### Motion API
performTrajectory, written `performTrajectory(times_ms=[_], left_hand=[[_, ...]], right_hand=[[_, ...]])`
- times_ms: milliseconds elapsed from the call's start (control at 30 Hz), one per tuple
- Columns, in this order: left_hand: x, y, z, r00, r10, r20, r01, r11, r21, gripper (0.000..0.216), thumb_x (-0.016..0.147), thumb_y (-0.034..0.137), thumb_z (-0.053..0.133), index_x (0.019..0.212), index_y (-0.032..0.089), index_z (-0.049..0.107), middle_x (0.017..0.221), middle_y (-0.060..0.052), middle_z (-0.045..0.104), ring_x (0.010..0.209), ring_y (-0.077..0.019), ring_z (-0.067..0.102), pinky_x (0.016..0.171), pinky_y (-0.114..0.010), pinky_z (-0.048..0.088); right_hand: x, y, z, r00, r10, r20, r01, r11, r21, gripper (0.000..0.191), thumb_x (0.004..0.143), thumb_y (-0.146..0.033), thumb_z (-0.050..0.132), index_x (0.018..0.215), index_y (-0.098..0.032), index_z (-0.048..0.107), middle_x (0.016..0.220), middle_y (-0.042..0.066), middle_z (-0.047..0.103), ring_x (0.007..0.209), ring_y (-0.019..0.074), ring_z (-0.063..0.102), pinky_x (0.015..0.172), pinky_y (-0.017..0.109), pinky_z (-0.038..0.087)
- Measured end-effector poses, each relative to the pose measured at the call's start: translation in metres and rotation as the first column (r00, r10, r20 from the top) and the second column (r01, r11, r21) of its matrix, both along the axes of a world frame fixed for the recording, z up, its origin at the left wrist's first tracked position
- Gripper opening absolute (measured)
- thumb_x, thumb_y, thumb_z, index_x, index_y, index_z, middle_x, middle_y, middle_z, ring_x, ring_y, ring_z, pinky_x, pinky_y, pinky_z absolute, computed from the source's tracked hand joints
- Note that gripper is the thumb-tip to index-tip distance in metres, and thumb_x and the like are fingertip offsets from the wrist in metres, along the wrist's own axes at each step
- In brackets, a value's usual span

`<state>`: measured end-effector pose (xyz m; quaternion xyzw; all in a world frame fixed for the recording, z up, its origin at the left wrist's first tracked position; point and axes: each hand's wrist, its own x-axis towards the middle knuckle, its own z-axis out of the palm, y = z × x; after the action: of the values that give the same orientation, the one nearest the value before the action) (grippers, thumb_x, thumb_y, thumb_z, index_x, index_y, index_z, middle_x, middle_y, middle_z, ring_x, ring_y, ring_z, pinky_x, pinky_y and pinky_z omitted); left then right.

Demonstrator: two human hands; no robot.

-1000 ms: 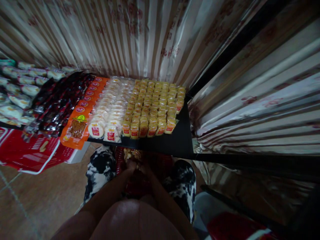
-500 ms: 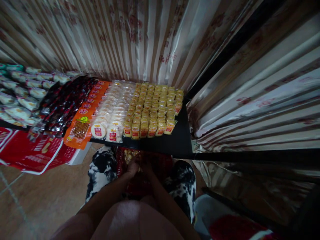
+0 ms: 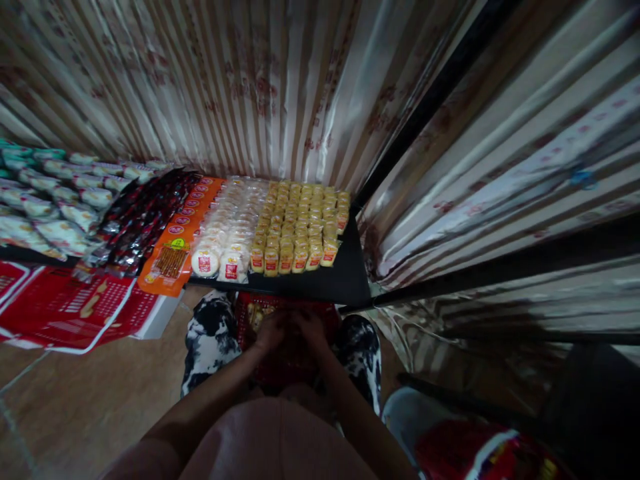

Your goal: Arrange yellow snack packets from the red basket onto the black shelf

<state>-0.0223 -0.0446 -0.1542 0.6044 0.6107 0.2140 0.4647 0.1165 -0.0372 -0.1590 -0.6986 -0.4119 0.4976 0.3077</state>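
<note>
My left hand (image 3: 271, 331) and my right hand (image 3: 311, 327) are down low, close together inside a red basket (image 3: 331, 312) that stands on the floor between my knees, under the front edge of a black shelf (image 3: 345, 280). The fingers are curled, but it is too dark to see what they hold. A few yellow snack packets (image 3: 256, 313) lie in the basket's left corner. On the shelf above, rows of small yellow packets (image 3: 300, 220) stand upright beside rows of round white cakes (image 3: 227, 227).
Orange packets (image 3: 175, 240), dark red packets (image 3: 140, 213) and pale packets (image 3: 45, 207) fill the shelf to the left. A red and white carton (image 3: 75, 310) sits below them. Striped curtains (image 3: 280, 87) hang behind and to the right. A red bag (image 3: 480, 453) lies at the bottom right.
The view has tipped and pulled back slightly. Both hands have shifted a little nearer to me within the basket and stay close together.
</note>
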Motion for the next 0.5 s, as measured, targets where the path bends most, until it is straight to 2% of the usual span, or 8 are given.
performTrajectory(times_ms=[133, 300, 400, 500], left_hand=[[0.000, -0.010, 0.016, 0.999, 0.023, 0.042, -0.025, 0.999, 0.040, 0.046, 0.068, 0.006, 0.051, 0.112, 0.020, 0.057, 0.118, -0.005, 0.059, 0.112, -0.0177, 0.051, 0.101, -0.033, 0.038], [0.000, -0.020, 0.023, 0.979, -0.004, 0.205, -0.017, 0.995, 0.102, 0.041, 0.070, 0.007, 0.051, 0.109, 0.018, 0.055, 0.117, -0.006, 0.059, 0.109, -0.0164, 0.053, 0.098, -0.032, 0.039], [0.004, -0.023, 0.028, 0.932, 0.062, 0.358, -0.078, 0.997, 0.029, 0.036, 0.072, 0.012, 0.052, 0.108, 0.017, 0.054, 0.111, -0.006, 0.062, 0.104, -0.0173, 0.056, 0.094, -0.031, 0.042], [0.007, -0.023, 0.039, 0.850, 0.147, 0.507, -0.112, 0.989, -0.099, 0.027, 0.074, 0.023, 0.055, 0.100, 0.015, 0.057, 0.100, -0.005, 0.065, 0.093, -0.0186, 0.060, 0.083, -0.029, 0.046]], right_hand=[[0.010, 0.003, 0.028, 0.999, 0.047, -0.017, -0.048, 0.999, -0.023, 0.028, 0.068, -0.036, 0.056, 0.084, -0.016, 0.067, 0.081, 0.007, 0.069, 0.071, 0.0199, 0.064, 0.062, 0.028, 0.049], [0.015, 0.008, 0.062, 0.989, 0.125, 0.074, -0.124, 0.992, -0.019, 0.029, 0.070, -0.044, 0.056, 0.069, -0.017, 0.065, 0.068, 0.004, 0.067, 0.064, 0.0177, 0.061, 0.057, 0.026, 0.046], [0.015, 0.012, 0.079, 0.983, 0.136, 0.122, -0.135, 0.991, -0.020, 0.037, 0.072, -0.051, 0.053, 0.061, -0.017, 0.061, 0.058, 0.002, 0.062, 0.057, 0.0154, 0.058, 0.054, 0.024, 0.044], [0.014, 0.013, 0.093, 0.988, 0.142, 0.054, -0.139, 0.989, -0.058, 0.045, 0.075, -0.058, 0.047, 0.060, -0.018, 0.059, 0.051, 0.000, 0.058, 0.049, 0.0131, 0.055, 0.049, 0.023, 0.041]])
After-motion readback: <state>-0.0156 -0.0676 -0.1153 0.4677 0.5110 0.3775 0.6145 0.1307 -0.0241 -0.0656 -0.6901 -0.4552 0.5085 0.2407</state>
